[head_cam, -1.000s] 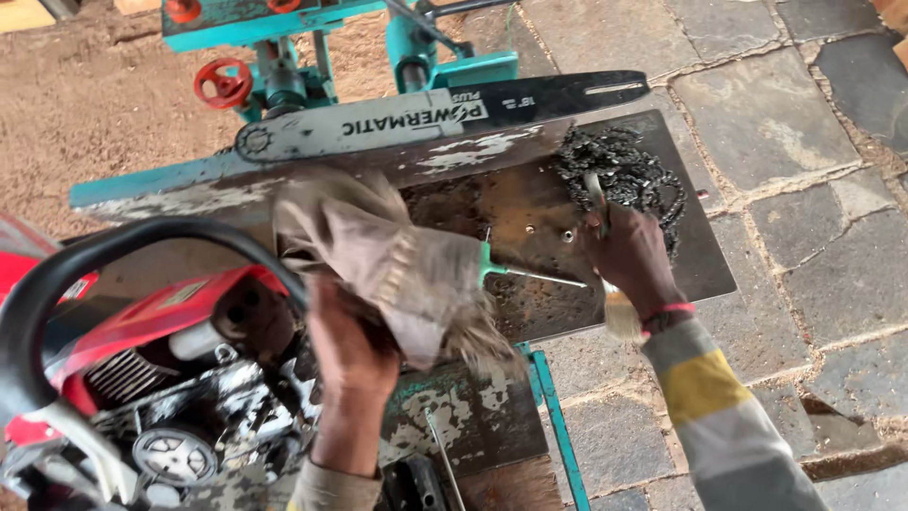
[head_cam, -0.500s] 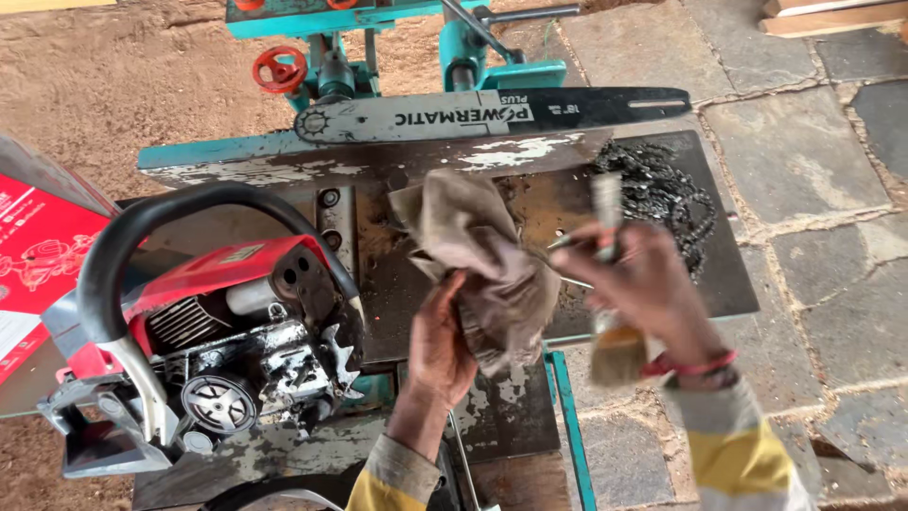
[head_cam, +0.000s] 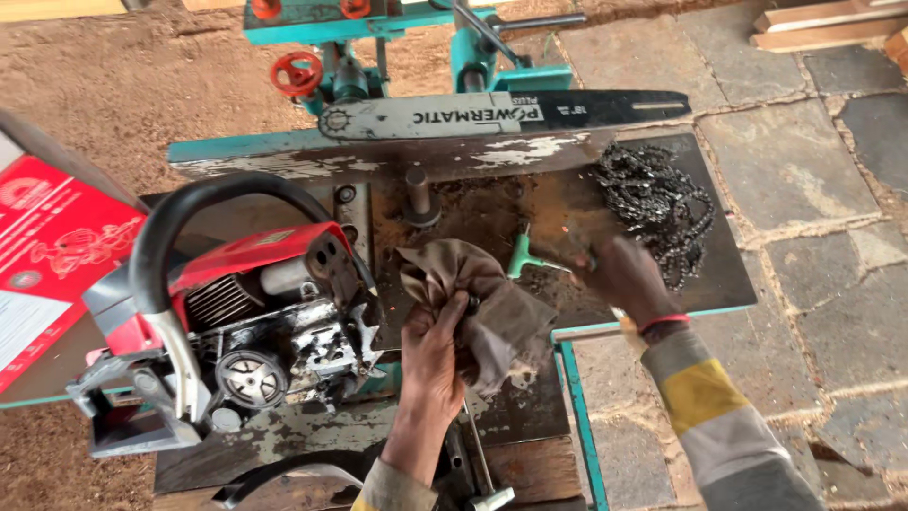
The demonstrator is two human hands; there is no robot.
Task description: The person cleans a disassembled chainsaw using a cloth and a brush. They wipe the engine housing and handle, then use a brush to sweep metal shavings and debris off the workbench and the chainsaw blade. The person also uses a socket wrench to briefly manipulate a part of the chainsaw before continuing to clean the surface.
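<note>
While left hand (head_cam: 433, 352) grips brown rag (head_cam: 478, 298), right hand (head_cam: 626, 277) blurred, grip unclear, near table edge (head_cam: 653, 316), saw chain (head_cam: 655, 206) beside.

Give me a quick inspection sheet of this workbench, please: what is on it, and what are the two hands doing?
Surface: worn metal bench top, paint flaking, grimy.
Job's things: brown rag; red chainsaw body with its bar off.
Clutter: guide bar lying along the back edge; saw chain heaped at the right; green T-handle tool; red carton at the left.
Grips: left hand clutches the rag; right hand is blurred, by the T-handle tool.
Cables: nothing seen.
Surroundings: stone paving, sawdust-covered ground, teal machine behind.
</note>
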